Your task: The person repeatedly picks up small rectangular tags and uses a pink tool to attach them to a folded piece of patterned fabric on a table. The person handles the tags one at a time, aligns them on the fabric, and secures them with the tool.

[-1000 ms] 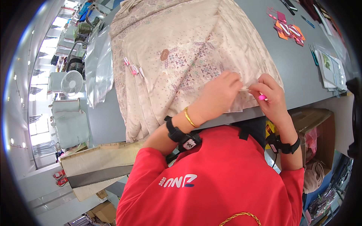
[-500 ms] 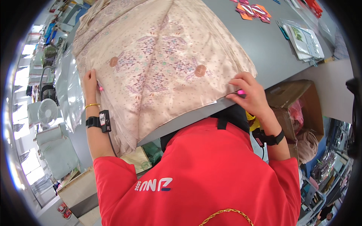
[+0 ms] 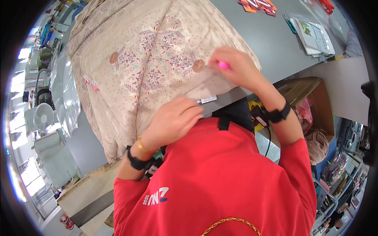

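Now the left hand is being held at the front of the patterned cloth on the tabletop, no longer at its left side, and the near edge is apparently being turned back, so a white label is being laid more open to handling. A pink-tipped object, mostly hidden, is being gripped by the right hand; whether anything is being pinched by the blurred left cannot be told.

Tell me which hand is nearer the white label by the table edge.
Left: the left hand is just left of the label; the right hand is farther, beyond it and rightward.
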